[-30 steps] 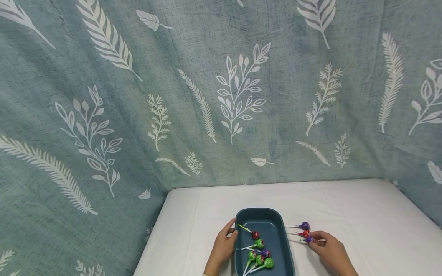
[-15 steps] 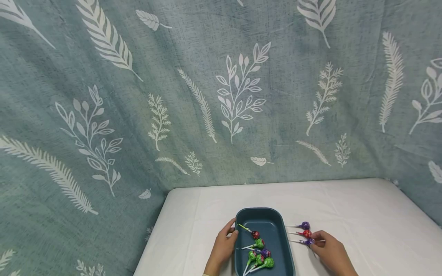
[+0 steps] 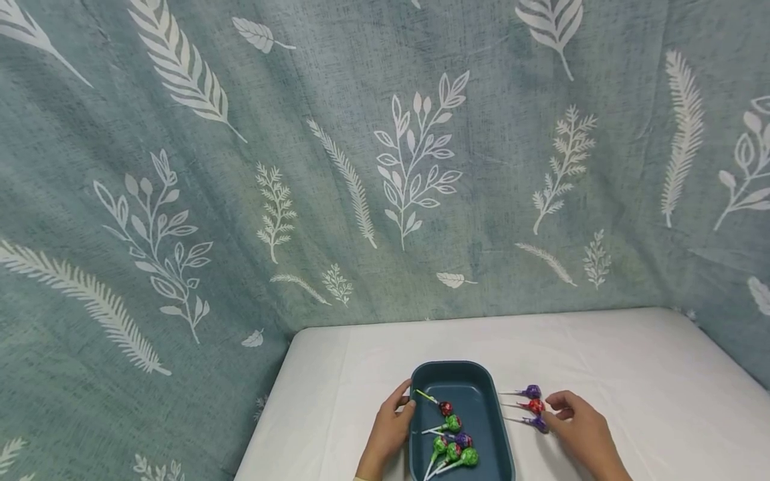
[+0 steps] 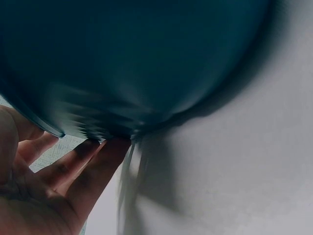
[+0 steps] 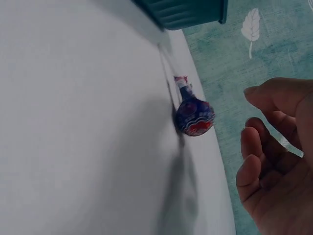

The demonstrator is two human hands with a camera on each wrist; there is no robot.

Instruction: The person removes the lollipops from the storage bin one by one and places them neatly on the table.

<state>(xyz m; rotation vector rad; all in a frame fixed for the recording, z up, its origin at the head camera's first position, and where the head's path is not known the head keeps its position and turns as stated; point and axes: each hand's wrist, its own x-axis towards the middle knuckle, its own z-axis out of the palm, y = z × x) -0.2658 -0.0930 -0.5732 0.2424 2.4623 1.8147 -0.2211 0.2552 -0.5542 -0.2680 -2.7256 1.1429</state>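
Note:
A dark blue tray (image 3: 481,374) lies on the white tabletop, with several lollipops in it, green (image 3: 469,457), purple (image 3: 463,439) and dark red (image 3: 446,408). My left hand (image 3: 390,431) holds the tray's left side, thumb at the rim and fingers against the outer wall (image 4: 107,147). Right of the tray lie three lollipops in a row: purple (image 3: 532,391), red (image 3: 534,405) and a nearer purple one (image 3: 537,423), their sticks pointing at the tray. My right hand (image 3: 580,427) is just right of the row, fingers loosely bent, nothing in them. The right wrist view shows one wrapped lollipop (image 5: 195,117) apart from the fingertips.
The white tabletop (image 3: 355,361) stretches on both sides of the tray and behind it. A green-blue curtain (image 3: 361,167) with white leaf prints hangs at the back and sides.
My right hand held the nearest purple lollipop, turned it slightly and let go, then moved a little right. That lollipop now lies beside the red one. My left hand stays at the tray.

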